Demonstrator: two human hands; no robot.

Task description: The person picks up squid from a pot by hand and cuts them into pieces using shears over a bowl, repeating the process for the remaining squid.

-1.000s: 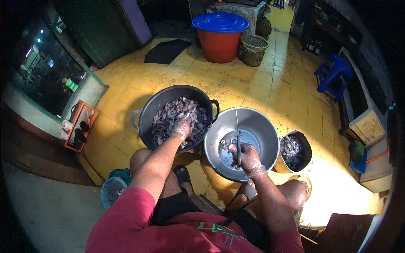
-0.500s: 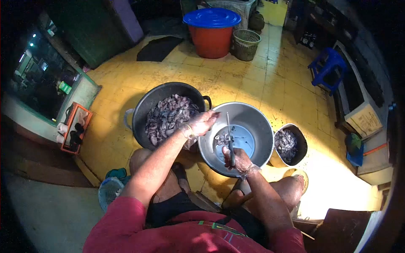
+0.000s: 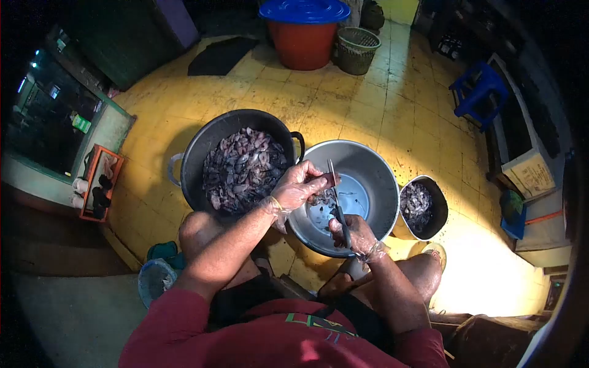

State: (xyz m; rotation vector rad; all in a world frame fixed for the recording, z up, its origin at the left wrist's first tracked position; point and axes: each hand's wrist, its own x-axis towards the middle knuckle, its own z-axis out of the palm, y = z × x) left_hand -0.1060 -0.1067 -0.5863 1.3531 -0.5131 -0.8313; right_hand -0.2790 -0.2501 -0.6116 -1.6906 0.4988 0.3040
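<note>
**Squid over the steel basin**

My left hand (image 3: 299,186), gloved in thin plastic, pinches a small squid (image 3: 329,180) above the steel basin (image 3: 374,165). My right hand (image 3: 354,236), gloved too, grips scissors (image 3: 336,196) whose blades point up toward 12 o'clock, right beside the squid. A few pieces lie on the basin's floor. At 9 o'clock from the basin, touching it, stands the black pot (image 3: 202,144) heaped with squid. At 3 o'clock sits a small bucket (image 3: 440,205) holding more.
</note>
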